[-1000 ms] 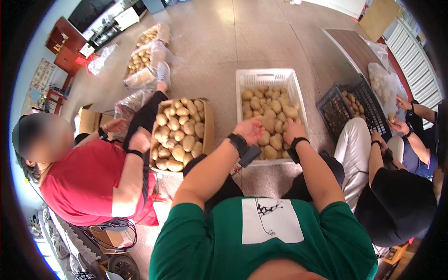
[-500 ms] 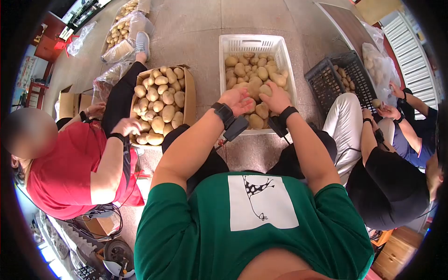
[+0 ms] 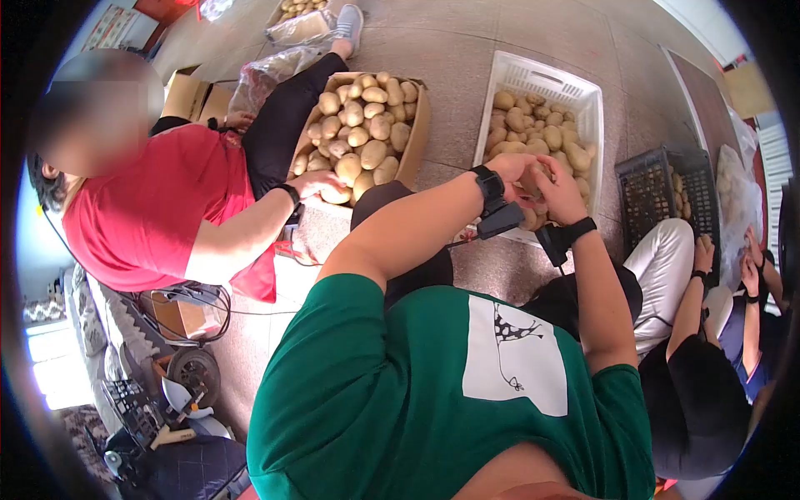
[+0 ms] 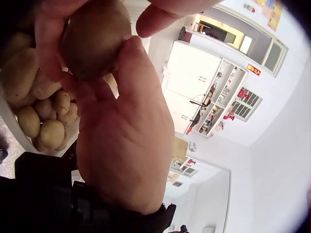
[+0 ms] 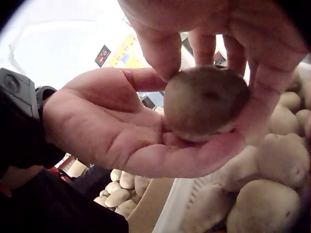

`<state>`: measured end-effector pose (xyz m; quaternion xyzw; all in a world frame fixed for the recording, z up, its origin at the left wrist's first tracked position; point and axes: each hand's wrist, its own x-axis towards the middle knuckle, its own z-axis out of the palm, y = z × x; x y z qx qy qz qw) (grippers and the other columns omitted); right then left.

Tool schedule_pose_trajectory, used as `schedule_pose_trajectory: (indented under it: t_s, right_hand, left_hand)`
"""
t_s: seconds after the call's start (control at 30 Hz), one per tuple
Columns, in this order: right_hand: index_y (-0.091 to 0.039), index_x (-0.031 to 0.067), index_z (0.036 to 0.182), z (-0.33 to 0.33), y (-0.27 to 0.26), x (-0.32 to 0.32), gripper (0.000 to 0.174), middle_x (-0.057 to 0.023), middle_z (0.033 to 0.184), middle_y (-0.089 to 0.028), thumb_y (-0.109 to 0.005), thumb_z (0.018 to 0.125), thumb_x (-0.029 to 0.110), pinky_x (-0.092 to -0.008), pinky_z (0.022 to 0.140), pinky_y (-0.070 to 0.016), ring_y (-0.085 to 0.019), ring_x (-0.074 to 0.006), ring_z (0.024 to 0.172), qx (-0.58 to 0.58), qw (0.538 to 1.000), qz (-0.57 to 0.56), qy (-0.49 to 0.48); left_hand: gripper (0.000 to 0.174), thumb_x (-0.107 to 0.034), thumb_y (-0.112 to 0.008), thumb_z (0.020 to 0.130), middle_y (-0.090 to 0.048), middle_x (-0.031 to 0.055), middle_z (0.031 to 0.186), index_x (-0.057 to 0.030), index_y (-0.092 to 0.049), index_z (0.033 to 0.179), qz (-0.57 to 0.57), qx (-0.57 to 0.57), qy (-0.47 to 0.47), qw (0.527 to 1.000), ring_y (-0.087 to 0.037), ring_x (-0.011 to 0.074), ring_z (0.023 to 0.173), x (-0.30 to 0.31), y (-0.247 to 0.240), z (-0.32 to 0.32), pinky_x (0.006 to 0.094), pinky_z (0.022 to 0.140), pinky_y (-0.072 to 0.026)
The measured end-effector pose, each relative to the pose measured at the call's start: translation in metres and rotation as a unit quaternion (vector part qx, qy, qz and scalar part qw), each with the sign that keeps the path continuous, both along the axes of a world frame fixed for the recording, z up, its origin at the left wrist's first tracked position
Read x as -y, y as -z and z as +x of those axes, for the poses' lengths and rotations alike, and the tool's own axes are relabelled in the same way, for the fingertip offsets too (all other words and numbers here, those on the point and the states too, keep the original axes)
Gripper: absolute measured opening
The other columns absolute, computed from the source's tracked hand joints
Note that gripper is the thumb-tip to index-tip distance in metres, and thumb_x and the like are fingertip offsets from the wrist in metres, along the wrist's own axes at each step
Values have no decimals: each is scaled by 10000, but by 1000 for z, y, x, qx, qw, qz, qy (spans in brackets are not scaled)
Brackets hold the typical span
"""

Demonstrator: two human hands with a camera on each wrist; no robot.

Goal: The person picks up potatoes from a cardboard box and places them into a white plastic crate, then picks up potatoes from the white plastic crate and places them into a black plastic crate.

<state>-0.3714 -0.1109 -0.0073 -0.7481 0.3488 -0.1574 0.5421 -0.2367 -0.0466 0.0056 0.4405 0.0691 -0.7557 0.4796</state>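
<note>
One potato (image 5: 204, 103) is held between both hands over the near end of the white crate (image 3: 593, 100). The left hand (image 4: 126, 116) curls its fingers round the potato (image 4: 96, 39) from below, thumb against its side. From above, the right hand (image 5: 214, 24) grips the same potato with thumb and fingers. In the head view the left hand (image 3: 518, 177) and right hand (image 3: 560, 192) meet and mostly cover it. Many potatoes (image 3: 546, 133) fill the crate beneath them.
Left of the crate stands a cardboard box (image 3: 419, 125) of potatoes, where a person in a red shirt (image 3: 158, 200) has a hand. To the right are a black crate (image 3: 667, 187) and other people seated beside it. Plastic bags (image 3: 733, 187) lie past that crate.
The two hands have come together and the potato is now raised between them. The head view has swung, so the crate and box appear farther right. The neighbour's hand has reached the box's potatoes.
</note>
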Motion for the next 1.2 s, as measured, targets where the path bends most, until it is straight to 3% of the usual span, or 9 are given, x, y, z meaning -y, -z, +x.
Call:
schedule_pose_trajectory:
  t_s: [0.1,0.17,0.23,0.33,0.53,0.87,1.0,1.2]
  right_hand:
    - [-493,3,1136,-2,-4,1,391,-162,1022,-570,-550,823,230,-305,826,-425,-553,-220,949,-8,997,-70,-33]
    - [-505,17,1127,0,-14,-4,341,-136,1013,-576,-542,839,195,-289,775,-451,-564,-194,902,11,998,-36,-45]
    - [-523,32,1112,3,-27,-10,303,-96,996,-579,-547,847,175,-267,699,-474,-567,-150,851,26,997,76,-18]
    - [-533,35,1101,4,-28,-10,289,-68,979,-576,-554,851,178,-249,641,-479,-560,-116,815,44,998,47,-10]
    - [-538,26,1087,2,-27,-8,288,-45,976,-580,-559,852,192,-240,628,-469,-557,-104,788,32,997,65,-4]
    - [-572,16,1024,-2,-27,-7,261,-32,901,-607,-563,849,209,-233,596,-463,-565,-101,725,12,1000,6,-3]
    - [-577,8,1008,-4,-25,-7,259,-43,873,-615,-567,844,208,-232,588,-462,-560,-97,708,0,1000,-27,-9]
    - [-577,3,1008,-6,-19,-5,267,-53,868,-619,-574,838,208,-250,636,-458,-557,-115,714,4,999,-32,-12]
  left_hand:
    - [278,-293,-373,920,-489,130,1110,-125,-439,1132,-72,-44,38,996,-501,303,988,1,13,6,521,821,-429]
    - [281,-307,-352,921,-526,130,1093,-139,-462,1118,-50,-20,19,998,-520,284,987,1,11,5,481,805,-445]
    - [261,-291,-371,917,-537,118,1071,-143,-472,1108,-76,-14,19,997,-532,263,961,-1,6,7,449,768,-458]
    - [242,-275,-416,902,-544,117,1043,-130,-481,1083,-57,-1,-8,998,-541,241,905,-3,-2,10,419,722,-466]
    - [293,-279,-517,853,-546,119,945,-71,-479,1055,-34,-1,-55,998,-536,224,786,-1,-3,26,346,623,-482]
    - [375,-256,-577,830,-481,151,948,-20,-414,1072,-51,-23,-189,980,-524,253,724,-10,-30,75,266,526,-466]
    - [381,-267,-592,822,-470,162,929,-22,-391,1034,-36,-80,-236,968,-518,254,736,-14,-40,103,272,517,-461]
    - [369,-272,-609,805,-469,143,872,-24,-399,979,-88,-78,-271,955,-519,252,728,-46,-76,139,267,505,-451]
